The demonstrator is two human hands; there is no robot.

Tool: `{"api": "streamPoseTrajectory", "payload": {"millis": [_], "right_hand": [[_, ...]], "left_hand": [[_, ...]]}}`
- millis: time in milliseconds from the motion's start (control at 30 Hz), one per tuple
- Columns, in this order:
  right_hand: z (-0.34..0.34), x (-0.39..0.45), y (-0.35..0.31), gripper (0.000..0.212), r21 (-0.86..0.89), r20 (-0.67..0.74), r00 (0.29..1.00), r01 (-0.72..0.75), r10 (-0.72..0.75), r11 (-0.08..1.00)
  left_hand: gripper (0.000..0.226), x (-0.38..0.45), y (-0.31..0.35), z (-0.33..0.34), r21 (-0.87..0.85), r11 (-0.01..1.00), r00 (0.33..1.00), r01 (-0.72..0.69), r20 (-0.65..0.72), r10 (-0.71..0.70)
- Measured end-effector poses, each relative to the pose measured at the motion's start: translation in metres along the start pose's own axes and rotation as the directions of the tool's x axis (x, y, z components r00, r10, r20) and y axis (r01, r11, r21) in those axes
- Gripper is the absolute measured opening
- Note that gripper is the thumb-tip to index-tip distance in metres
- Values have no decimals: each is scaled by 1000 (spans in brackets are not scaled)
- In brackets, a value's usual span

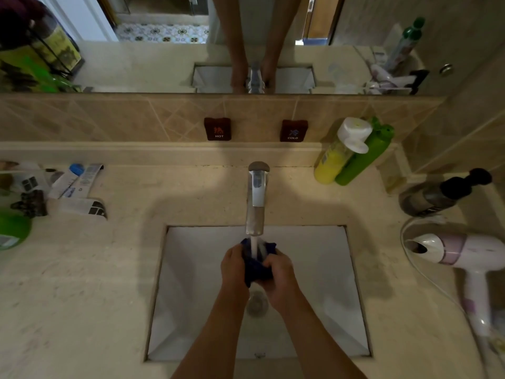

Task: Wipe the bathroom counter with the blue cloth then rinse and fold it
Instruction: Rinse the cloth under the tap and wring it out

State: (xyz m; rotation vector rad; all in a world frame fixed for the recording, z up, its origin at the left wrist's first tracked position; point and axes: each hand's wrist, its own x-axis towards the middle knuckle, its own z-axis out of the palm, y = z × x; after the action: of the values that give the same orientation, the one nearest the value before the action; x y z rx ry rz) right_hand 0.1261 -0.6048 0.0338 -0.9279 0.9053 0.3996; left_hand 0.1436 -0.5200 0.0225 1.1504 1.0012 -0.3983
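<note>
The dark blue cloth [258, 270] is bunched up between both hands over the white sink [328, 283]. Water runs from the chrome tap [256, 198] straight onto the cloth's top. My left hand [234, 265] grips the cloth's left side, and my right hand [281, 274] grips its right side and lower part. Most of the cloth is hidden inside the two fists. The beige stone counter [82, 283] surrounds the sink. The drain [257, 303] shows just below the hands.
Tubes [79, 181] and small items lie on the counter at the left, with a green object [13, 228] at the edge. A yellow bottle [332, 160], a green bottle [363, 157], a dark pump bottle [437, 195] and a hairdryer [464, 253] stand at the right. Hot and cold knobs [217, 129] sit on the tiled wall.
</note>
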Motion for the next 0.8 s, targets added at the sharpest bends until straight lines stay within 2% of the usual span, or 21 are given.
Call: {"api": "streamPoseTrajectory", "payload": {"millis": [100, 133, 167, 200, 233, 267, 300, 333, 400, 467, 500, 533, 633, 700, 733, 767, 800], "right_hand": [[3, -11, 1, 61, -141, 47, 990, 138, -133, 980], [3, -14, 2, 55, -205, 80, 980, 193, -181, 960], [4, -17, 4, 44, -263, 111, 969, 244, -222, 933], [6, -21, 5, 30, -323, 140, 959, 281, -248, 904], [8, -21, 6, 17, -389, 167, 950, 310, -265, 868], [9, -20, 7, 8, -460, 181, 943, 333, -280, 823], [10, -19, 6, 5, -526, 188, 935, 353, -300, 774], [12, -17, 5, 4, -578, 180, 931, 362, -318, 731], [15, -14, 3, 14, -670, 163, 922, 364, -350, 647], [22, -7, 4, 25, -734, 98, 924, 318, -369, 601], [27, -5, 3, 25, -734, 56, 927, 289, -370, 615], [31, -3, 1, 23, -722, 25, 932, 268, -363, 638], [41, 4, -4, 25, -702, -67, 953, 166, -296, 693], [43, 16, -3, 21, -534, -191, 972, 16, -139, 845], [43, 23, -2, 22, -424, -232, 972, -67, -37, 903], [39, 33, 3, 28, -338, -248, 968, -128, 44, 932], [31, 50, 12, 39, -264, -251, 962, -177, 110, 948]], "left_hand": [[24, -15, 12, 13, -46, 998, 992, -46, -121, 40], [27, -19, 14, 16, -54, 997, 987, -63, -149, 54], [32, -18, 13, 18, -2, 995, 986, -102, -131, 101], [35, -17, 13, 19, -58, 995, 993, -78, -98, 72], [32, -16, 9, 20, -34, 999, 997, -30, -66, 28], [23, -17, 7, 20, -90, 996, 998, 28, -45, -32], [17, -12, 3, 16, -125, 990, 998, 65, -3, -66], [17, -10, 0, 17, -74, 995, 997, 71, 1, -71], [26, -19, 1, 15, 194, 974, 993, -114, -18, 120], [42, -18, 2, 19, 122, 989, 995, -82, -45, 88], [46, -18, 5, 20, 199, 979, 999, -43, 13, 42], [47, -21, 9, 21, 198, 980, 999, -3, 37, -4], [36, -15, 12, 15, 314, 948, 995, -50, -69, 75], [29, -17, 11, 8, 560, 824, 981, -88, -93, 168], [25, -21, 14, 8, 466, 881, 985, -81, -96, 141], [19, -17, 17, 6, 318, 948, 989, -17, -134, 62], [17, -18, 16, 5, 305, 952, 994, 34, -112, 1]]}}
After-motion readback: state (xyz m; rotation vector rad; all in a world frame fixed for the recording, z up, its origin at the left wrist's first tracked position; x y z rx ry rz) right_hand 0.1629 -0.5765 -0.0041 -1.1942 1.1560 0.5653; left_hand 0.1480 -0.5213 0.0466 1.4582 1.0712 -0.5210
